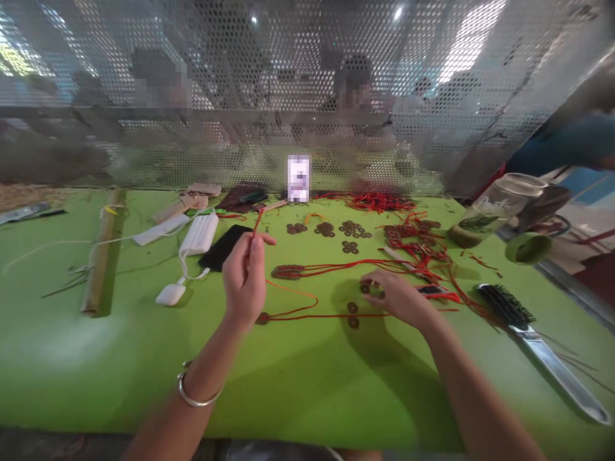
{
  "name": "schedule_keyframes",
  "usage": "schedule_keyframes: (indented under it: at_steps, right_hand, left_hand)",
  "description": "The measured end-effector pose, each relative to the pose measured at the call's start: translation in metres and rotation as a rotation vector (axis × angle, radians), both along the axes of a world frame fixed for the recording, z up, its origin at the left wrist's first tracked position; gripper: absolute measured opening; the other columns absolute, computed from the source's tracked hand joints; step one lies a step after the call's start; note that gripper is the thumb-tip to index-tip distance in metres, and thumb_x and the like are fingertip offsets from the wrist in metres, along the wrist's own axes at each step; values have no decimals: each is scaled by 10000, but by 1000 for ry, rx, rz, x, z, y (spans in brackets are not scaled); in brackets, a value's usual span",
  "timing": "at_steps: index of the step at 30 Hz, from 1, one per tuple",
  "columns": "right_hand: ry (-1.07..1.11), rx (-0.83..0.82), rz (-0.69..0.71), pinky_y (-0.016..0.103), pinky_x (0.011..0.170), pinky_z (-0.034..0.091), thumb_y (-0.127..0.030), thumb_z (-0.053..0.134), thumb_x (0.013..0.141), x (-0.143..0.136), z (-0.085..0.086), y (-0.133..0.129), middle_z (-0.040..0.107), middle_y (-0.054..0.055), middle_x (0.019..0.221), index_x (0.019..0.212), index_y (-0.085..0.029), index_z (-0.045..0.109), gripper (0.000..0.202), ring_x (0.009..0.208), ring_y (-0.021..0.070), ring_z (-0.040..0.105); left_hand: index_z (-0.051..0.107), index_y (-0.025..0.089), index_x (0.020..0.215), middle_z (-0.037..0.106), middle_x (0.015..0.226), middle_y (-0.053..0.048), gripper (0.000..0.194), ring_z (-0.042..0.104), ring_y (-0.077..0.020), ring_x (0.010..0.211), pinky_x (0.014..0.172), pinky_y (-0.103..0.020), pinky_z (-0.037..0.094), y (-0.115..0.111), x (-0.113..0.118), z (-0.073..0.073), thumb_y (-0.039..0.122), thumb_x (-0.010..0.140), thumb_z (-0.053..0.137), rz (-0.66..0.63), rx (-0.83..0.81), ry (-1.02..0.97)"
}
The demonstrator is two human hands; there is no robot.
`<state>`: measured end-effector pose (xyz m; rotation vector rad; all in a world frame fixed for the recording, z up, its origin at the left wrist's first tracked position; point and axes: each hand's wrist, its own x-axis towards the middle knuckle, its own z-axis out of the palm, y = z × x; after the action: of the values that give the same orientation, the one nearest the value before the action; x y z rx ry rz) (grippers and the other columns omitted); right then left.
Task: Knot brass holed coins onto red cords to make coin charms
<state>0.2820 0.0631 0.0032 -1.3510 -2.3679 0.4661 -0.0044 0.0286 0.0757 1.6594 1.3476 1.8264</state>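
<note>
My left hand (245, 275) is raised above the green table, fingers closed on a red cord (258, 222) whose end sticks up past the thumb. The cord's lower part lies on the table by a dark round coin (262, 318). To the right, my right hand (396, 294) pinches a dark coin with a hole (365, 288) between thumb and fingertips. Just below it, two loose coins (353, 315) lie beside a straight stretch of red cord. Beyond the hands rests a bundle of coins (288, 271) strung on several red cords.
Small piles of coins (354, 228) and tangled red cords (379, 202) lie farther back. On the left are a white power bank (198, 232), a black phone (225, 246) and a bamboo strip (102, 256). A brush (542, 346) and glass jar (504, 198) stand right. A perforated screen (269, 128) rises behind.
</note>
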Motion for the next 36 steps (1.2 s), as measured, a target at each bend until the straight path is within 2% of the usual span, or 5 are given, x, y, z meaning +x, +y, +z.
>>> schedule_keyframes:
  at_steps: [4, 9, 14, 23, 36]
  right_hand:
    - [-14, -44, 12, 376, 824, 472, -201, 574, 821, -4, -12, -1, 646, 99, 951, 971, -172, 641, 166, 882, 225, 605]
    - [-12, -87, 32, 318, 780, 482, -131, 464, 865, -11, -14, -3, 635, 82, 924, 963, -175, 604, 177, 850, 192, 602]
    - [-33, -114, -34, 363, 784, 477, -173, 525, 841, -9, -12, -7, 607, 105, 978, 1046, -157, 565, 210, 840, 210, 600]
    - [-25, -159, -111, 379, 807, 470, -177, 538, 830, -9, -8, -9, 611, 90, 1012, 1150, -187, 538, 320, 864, 214, 611]
    - [20, -241, -50, 354, 824, 458, -134, 469, 864, -9, -13, -5, 606, 81, 989, 1151, -180, 488, 291, 907, 200, 574]
  left_hand:
    - [605, 184, 819, 299, 560, 44, 334, 277, -98, 460, 424, -243, 227, 3, -6, -14, 417, 953, 406, 36, 3, 24]
    - [623, 181, 852, 328, 526, 49, 314, 307, -94, 437, 425, -235, 237, -8, 3, -24, 339, 972, 381, -17, -101, 216]
    - [600, 172, 885, 430, 541, 44, 241, 357, -86, 430, 443, -220, 289, -17, 13, -24, 233, 964, 381, -143, -117, 366]
    - [542, 157, 702, 514, 551, 23, 261, 465, -96, 495, 494, -213, 352, -24, 29, -41, 209, 933, 432, -375, -177, 689]
    - [580, 152, 730, 581, 575, 20, 220, 498, -93, 502, 483, -214, 357, -29, 38, -49, 177, 913, 460, -437, -135, 771]
